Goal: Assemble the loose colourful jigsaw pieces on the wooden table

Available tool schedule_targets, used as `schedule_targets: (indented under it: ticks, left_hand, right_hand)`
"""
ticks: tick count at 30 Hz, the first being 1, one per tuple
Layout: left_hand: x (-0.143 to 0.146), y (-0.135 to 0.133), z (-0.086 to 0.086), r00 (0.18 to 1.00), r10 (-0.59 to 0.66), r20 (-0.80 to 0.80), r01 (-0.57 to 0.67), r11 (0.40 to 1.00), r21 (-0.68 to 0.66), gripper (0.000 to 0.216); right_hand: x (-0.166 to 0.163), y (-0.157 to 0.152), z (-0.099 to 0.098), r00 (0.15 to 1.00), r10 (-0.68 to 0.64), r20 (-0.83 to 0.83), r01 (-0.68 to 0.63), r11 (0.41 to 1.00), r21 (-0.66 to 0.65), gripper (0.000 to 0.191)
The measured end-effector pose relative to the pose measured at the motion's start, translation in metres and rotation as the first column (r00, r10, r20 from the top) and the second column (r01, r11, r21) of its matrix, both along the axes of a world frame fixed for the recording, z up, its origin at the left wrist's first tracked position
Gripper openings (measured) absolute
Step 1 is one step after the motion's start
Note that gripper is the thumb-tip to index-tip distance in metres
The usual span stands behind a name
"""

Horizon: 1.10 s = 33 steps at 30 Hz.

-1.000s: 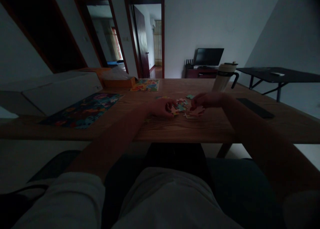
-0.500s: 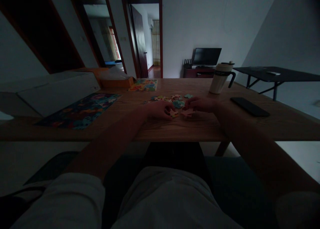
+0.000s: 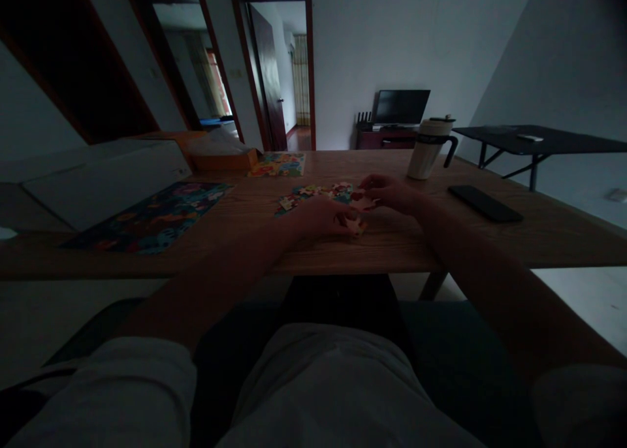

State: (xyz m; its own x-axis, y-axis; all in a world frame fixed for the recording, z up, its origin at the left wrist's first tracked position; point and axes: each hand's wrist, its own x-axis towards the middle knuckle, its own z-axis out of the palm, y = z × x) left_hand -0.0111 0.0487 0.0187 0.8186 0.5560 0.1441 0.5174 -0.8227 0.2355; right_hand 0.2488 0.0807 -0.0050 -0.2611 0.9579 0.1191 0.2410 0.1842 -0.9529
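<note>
— Fingers of the left hand [image 3: 321,217] are curling down onto a loose puzzle piece [image 3: 354,225] at mid-frame, pinching its edge against the wooden table [image 3: 401,245].

— And the other hand?

— Fingertips of the right hand [image 3: 392,193] are closing on another pale piece [image 3: 363,204] just above and right of the first; the room is dim, so how tightly they are gripping is hard to tell.

— Where are the rest lying?

— Scattered puzzle pieces [image 3: 313,193] are spreading just behind both hands, toward the centre of the frame. A finished dark puzzle [image 3: 151,216] is lying at the left, a brighter small puzzle [image 3: 277,164] is sitting farther back beside a cardboard box [image 3: 220,153].

— On the right?

— A white mug [image 3: 427,149] is standing upright at the far edge, and a black phone [image 3: 484,203] is lying flat, well apart from the hands.
</note>
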Motion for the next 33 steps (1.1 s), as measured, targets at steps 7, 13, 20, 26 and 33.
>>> schedule_targets:
  ticks: [7, 13, 20, 26, 33]
  left_hand:
    - [0.011, -0.003, -0.017, 0.999, 0.009, -0.050, 0.012, 0.915, 0.404, 0.038]
    - [0.016, 0.002, -0.033, 1.000, -0.023, 0.007, 0.016, 0.857, 0.515, 0.034]
    - [0.016, 0.006, -0.029, 0.996, -0.052, 0.070, 0.019, 0.916, 0.401, 0.034]
    - [-0.012, 0.028, -0.010, 0.954, 0.151, 0.259, -0.167, 0.985, 0.042, 0.056]
    - [-0.013, 0.026, -0.008, 0.996, 0.047, 0.080, -0.036, 0.989, -0.141, 0.062]
  right_hand:
    - [-0.004, 0.001, 0.000, 0.998, -0.019, 0.062, 0.017, 0.999, 0.034, 0.016]
    - [-0.011, 0.001, -0.003, 0.999, 0.017, 0.040, -0.019, 0.999, 0.041, 0.017]
    - [-0.021, -0.009, -0.001, 0.996, 0.082, 0.033, -0.081, 0.996, -0.043, 0.019]
    - [-0.029, -0.016, -0.002, 0.992, 0.127, 0.019, -0.125, 0.990, -0.060, 0.026]
    - [-0.031, -0.015, -0.001, 0.955, 0.174, 0.242, -0.187, 0.982, 0.029, 0.025]
